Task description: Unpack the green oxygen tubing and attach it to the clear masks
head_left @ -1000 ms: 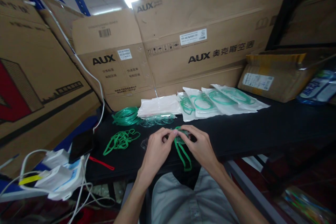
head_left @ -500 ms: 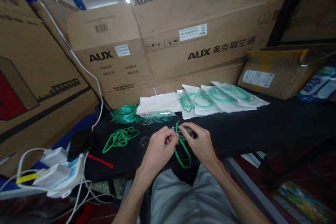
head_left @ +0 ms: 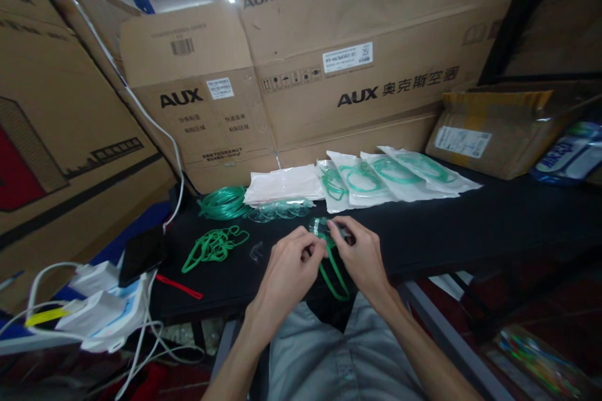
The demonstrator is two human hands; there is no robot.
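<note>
Over the near edge of the black table, my left hand (head_left: 296, 263) pinches a green elastic strap (head_left: 335, 276), which hangs down in a loop between my hands. My right hand (head_left: 358, 250) is closed on a clear greenish mask (head_left: 320, 227), partly hidden by the fingers. Both hands nearly touch at the fingertips. To the left lie a tangle of green straps (head_left: 215, 244) and a small clear piece (head_left: 256, 252). Behind are coiled green tubing (head_left: 222, 203), a row of clear masks (head_left: 279, 210) and a stack of white packets (head_left: 285, 185).
White pouches with green tubing (head_left: 395, 175) lie at the back right, beside a taped carton (head_left: 484, 138). Large cardboard boxes (head_left: 376, 56) stand behind. At the left are a black phone (head_left: 142, 255), a power strip (head_left: 110, 319) and white cables.
The strap's free upper end no longer sticks up; more of the mask shows above my fingers. My left hand and the hanging loop have shifted slightly right.
</note>
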